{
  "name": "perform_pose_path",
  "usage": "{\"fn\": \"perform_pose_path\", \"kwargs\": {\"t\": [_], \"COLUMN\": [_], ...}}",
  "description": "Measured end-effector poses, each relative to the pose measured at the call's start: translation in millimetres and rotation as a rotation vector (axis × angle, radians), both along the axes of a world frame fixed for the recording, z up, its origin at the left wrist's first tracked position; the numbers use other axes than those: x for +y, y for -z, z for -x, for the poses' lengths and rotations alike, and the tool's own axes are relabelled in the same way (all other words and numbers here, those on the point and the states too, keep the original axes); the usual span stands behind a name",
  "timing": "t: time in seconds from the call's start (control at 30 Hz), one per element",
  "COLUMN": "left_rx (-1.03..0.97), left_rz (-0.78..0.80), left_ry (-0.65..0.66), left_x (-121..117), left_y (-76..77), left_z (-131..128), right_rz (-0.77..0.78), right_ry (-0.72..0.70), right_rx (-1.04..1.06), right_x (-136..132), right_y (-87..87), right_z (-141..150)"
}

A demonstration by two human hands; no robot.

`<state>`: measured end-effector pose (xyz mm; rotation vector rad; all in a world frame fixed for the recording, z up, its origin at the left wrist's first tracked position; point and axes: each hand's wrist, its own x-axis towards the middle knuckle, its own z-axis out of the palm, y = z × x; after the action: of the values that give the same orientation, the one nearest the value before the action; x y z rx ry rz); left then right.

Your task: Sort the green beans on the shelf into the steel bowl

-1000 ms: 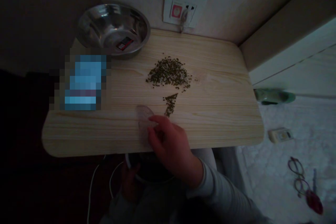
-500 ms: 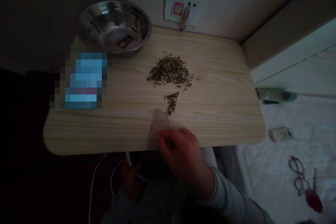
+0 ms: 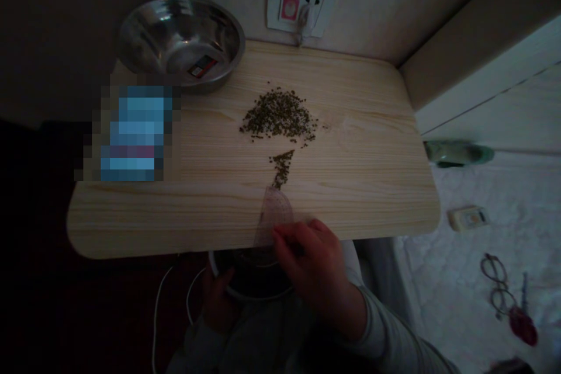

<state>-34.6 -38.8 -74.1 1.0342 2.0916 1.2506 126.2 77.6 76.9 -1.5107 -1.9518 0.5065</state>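
You're pinching the clear protractor (image 3: pixel 275 210) in your right hand (image 3: pixel 316 257), the small seed strip (image 3: pixel 283 167) lying just beyond, left hand (image 3: pixel 219 299) gripping the dark container (image 3: pixel 259 281).

1. Your right hand (image 3: pixel 319 260) covers part of the clear plastic piece (image 3: pixel 272 213).
2. The tabletop (image 3: pixel 175 216) hides the dark container's (image 3: pixel 258 280) far side.
3. Pixelation masks the blue object (image 3: pixel 135 131).
4. Your right sleeve (image 3: pixel 390 321) leaves the bottom edge.
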Motion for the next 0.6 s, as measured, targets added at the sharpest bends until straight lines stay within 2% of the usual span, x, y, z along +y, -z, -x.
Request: {"fn": "perform_pose_path", "kwargs": {"t": [0.2,0.4,0.6], "left_rx": [-0.052,-0.043,-0.082], "left_rz": [0.048,0.058,0.113], "left_ry": [0.088,0.103,0.118], "left_x": [2,1,5], "left_y": [-3.3,-1.5,-8.4], "left_z": [2,5,5], "right_rz": [0.019,0.030,0.050], "right_ry": [0.012,0.007,0.000], "right_rx": [0.000,0.015,0.008], "right_x": [-4,-4,-4], "right_y": [-1.8,0.2,-1.3], "right_z": [-4,-7,-11]}}
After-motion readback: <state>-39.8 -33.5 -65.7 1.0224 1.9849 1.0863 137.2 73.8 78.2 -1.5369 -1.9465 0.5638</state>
